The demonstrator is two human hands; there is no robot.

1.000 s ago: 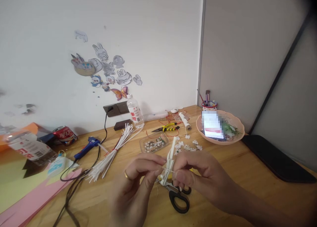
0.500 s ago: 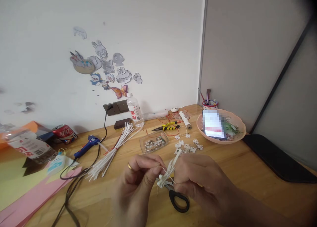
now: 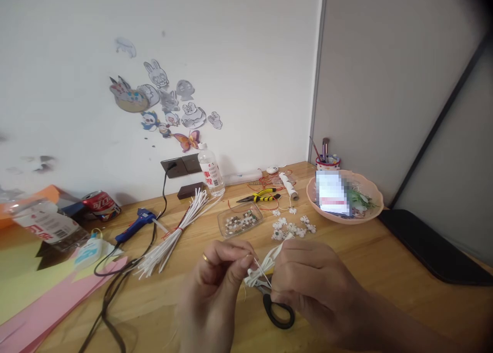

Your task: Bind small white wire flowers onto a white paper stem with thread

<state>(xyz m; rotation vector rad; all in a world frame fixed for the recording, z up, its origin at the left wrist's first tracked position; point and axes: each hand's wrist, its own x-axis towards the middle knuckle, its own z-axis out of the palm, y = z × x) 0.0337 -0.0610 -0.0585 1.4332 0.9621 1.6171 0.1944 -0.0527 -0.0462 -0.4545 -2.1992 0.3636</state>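
Between my hands is a looped bundle of white cord, its upper end reaching my right hand. My left hand, with a ring on one finger, pinches a thin white thread between thumb and forefinger. That thread runs across to my right hand, whose fingers are closed on the cord. Behind the cord, scissors with black handles lie on the table, partly hidden. White flower-shaped pieces lie just beyond my right hand.
A clear tray of beads, yellow-black pliers, a bundle of white strips and a blue glue gun lie beyond my hands. A pink bowl holding a phone stands right. Black cables run along the left.
The white cord bundle leans further right toward my right hand. Both hands have shifted slightly, still holding the thread between them.
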